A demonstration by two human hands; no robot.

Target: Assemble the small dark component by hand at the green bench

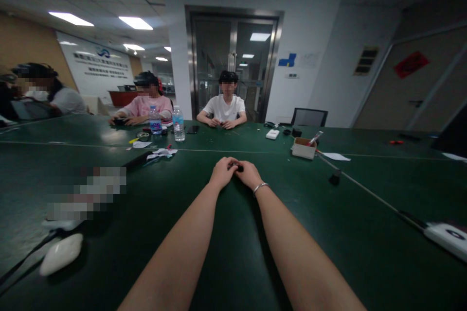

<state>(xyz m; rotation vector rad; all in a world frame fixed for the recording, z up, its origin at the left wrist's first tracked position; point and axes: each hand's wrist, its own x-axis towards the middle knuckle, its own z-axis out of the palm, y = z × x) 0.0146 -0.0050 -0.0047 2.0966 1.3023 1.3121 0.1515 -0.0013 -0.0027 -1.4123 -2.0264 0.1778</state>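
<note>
Both of my hands meet at the middle of the green table (233,233), fingers curled toward each other. Between them is a small black object (240,168), mostly covered by the fingers. My left hand (222,173) has its thumb and fingertips pressed at the object's left side. My right hand (248,174), with a silver bracelet at the wrist, is closed around its right side. What the object is, I cannot make out.
Across the table are two water bottles (178,124), a cardboard box (303,148), papers (162,153) and a white case (272,134). A white mouse (62,254) lies at the near left, a power strip (447,238) at the right. Several people sit beyond.
</note>
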